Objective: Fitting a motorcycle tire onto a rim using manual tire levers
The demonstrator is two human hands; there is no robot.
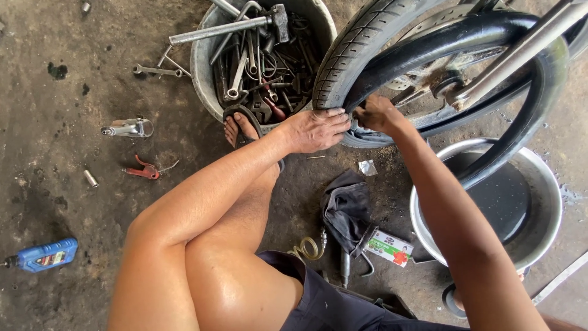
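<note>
We're seeing a blue bottle (pixel 44 255) lying far left on the floor, red pliers (pixel 143 171) further in, then a metal bucket (pixel 205 58) full of wrenches at the far side. Our left hand (pixel 315 130) is lying flat, fingers spread, pressing on the tyre (pixel 355 46) at its lower edge. Our right hand (pixel 376 114) is closing in a pinch on the black inner tube (pixel 429 49) just beside it. Near right, a water-filled metal basin (pixel 548 202) is sitting under the tube's loop.

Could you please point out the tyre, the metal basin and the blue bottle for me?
tyre (pixel 349 49), head view, on its outer tread.
metal basin (pixel 548 184), head view, on its right rim.
blue bottle (pixel 46 254), head view, on its body.
</note>
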